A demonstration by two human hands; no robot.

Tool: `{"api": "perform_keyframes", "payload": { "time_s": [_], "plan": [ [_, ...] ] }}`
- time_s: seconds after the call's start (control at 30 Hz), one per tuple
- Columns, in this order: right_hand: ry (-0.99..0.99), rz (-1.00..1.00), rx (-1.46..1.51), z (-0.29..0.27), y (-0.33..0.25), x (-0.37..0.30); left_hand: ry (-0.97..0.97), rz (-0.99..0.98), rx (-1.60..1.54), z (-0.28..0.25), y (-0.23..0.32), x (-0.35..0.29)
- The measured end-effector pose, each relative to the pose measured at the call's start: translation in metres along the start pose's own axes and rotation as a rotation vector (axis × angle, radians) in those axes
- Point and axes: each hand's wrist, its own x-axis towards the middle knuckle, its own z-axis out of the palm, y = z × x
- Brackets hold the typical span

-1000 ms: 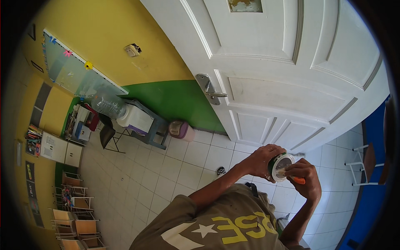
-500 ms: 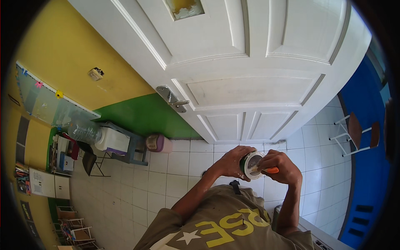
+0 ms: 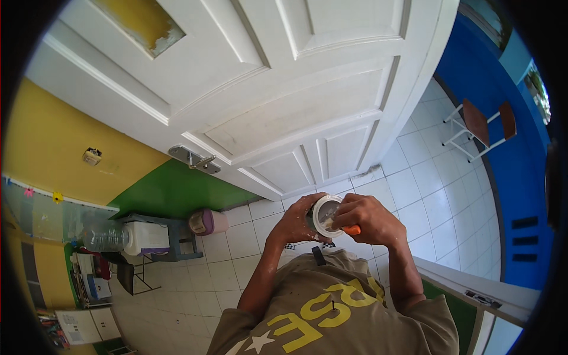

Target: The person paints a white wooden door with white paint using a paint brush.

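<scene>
My left hand is wrapped round a small paint can from its left side. The can has a white-smeared rim and is tilted so that its open top shows. In my right hand is a paintbrush with an orange handle; its other end reaches into the can's mouth, with the bristles mostly hidden. White specks dot both hands. Beyond them stands a white panelled door with a metal lever handle and a small window pane.
At the left, a grey stool holds a white dispenser with a clear water bottle. A pink and purple bin sits by the green wall. A wooden chair stands by the blue wall. A white door edge lies at lower right.
The view has turned and shifted, so the door and chair appear further left. Both hands still hold the can and the brush, with the brush end still in the can.
</scene>
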Motion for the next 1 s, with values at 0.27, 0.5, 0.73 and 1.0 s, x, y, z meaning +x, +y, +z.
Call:
{"api": "perform_keyframes", "payload": {
  "time_s": [0.27,0.5,0.73,1.0],
  "plan": [
    [0.021,-0.122,0.357,-0.012,0.025,-0.005,-0.106,-0.015,-0.066,-0.008,0.01,-0.006],
    [0.139,-0.063,0.469,0.006,0.035,-0.025,-0.141,-0.083,-0.094,0.01,0.009,-0.001],
    [0.204,0.042,0.196,-0.016,0.014,-0.046,-0.172,-0.06,0.092,0.014,0.009,0.01],
    [0.562,0.387,0.675,-0.003,0.042,-0.075,0.004,0.034,0.009,0.023,0.003,0.013]
  ]
}}
